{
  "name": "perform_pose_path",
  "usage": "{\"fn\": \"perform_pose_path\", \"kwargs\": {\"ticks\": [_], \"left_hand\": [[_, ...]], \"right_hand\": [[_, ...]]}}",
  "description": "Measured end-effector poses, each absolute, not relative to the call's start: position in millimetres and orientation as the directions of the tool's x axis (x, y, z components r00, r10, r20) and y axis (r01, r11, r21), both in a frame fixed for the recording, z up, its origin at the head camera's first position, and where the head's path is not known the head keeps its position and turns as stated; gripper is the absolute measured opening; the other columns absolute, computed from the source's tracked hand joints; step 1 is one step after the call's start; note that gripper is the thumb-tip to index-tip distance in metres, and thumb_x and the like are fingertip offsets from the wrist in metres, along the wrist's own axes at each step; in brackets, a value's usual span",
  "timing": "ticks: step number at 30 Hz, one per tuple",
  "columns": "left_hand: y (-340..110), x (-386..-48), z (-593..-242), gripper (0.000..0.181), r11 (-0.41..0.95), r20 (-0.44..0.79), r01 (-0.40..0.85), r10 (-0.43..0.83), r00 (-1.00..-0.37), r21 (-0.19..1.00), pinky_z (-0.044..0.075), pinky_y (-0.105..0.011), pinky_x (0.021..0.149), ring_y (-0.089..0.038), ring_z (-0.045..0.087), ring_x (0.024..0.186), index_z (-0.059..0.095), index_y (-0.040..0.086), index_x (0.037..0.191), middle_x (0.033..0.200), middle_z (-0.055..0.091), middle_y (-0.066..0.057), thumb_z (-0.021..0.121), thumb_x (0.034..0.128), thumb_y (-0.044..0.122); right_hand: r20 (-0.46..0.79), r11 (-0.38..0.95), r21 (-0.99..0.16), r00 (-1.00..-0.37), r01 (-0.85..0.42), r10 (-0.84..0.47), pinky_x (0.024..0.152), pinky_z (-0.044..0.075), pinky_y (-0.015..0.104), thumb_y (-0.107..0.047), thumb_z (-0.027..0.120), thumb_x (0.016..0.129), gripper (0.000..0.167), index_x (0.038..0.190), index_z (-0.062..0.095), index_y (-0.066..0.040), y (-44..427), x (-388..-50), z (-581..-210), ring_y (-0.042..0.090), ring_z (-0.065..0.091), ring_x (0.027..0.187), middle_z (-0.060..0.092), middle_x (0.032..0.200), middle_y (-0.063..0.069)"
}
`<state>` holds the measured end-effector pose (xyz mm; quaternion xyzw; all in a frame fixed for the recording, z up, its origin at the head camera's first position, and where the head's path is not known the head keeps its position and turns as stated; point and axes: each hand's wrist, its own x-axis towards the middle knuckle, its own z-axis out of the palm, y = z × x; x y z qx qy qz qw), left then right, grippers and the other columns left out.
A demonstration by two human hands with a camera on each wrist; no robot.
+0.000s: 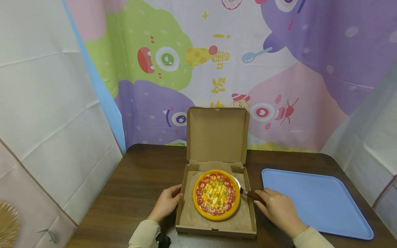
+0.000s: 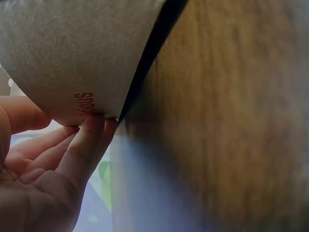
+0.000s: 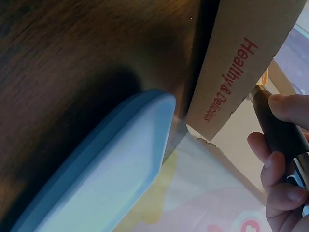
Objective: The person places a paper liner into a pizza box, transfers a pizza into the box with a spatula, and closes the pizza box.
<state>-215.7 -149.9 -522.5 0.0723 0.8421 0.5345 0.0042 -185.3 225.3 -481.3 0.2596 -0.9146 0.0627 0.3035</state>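
A round pizza [image 1: 216, 194] with a thick yellow-orange rim, perhaps a toy, lies inside an open cardboard pizza box [image 1: 214, 231]. My right hand [image 1: 277, 208] grips the dark brown handle [image 3: 277, 123] of a pizza server. Its metal blade [image 1: 237, 181] passes over the box's right wall to the pizza's right edge; the rest of the blade is hidden. On the other side, my left hand [image 1: 167, 203] rests its fingertips [image 2: 91, 128] against the outside of the box's left wall [image 2: 82, 53], with the thumb close to the rim.
A light blue tray [image 1: 316, 203] lies on the dark wooden table [image 1: 139, 179], right of the box and partly beside my right hand. The box lid [image 1: 218, 134] stands upright at the back, before a printed cartoon curtain [image 1: 204, 79].
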Motion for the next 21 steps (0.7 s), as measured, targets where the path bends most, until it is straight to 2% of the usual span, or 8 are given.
{"fn": "perform_pose_path", "kwargs": {"ticks": [21], "left_hand": [[-150.4, -215.9, -520.4, 0.038, 0.419, 0.075, 0.125, 0.133, -0.988, 0.899, 0.053, -0.050, 0.093, -0.038, 0.064, 0.111, 0.056, -0.013, 0.129, 0.121, 0.065, -0.029, 0.056, 0.0921, -0.001]], "right_hand": [[0.592, 0.877, 0.023, -0.701, -0.480, -0.399, 0.049, 0.049, 0.035, -0.026, 0.084, 0.073, 0.031, 0.098, 0.075, -0.009, 225.2, -191.3, -486.9, 0.017, 0.060, 0.061, 0.065, 0.076, 0.000]]}}
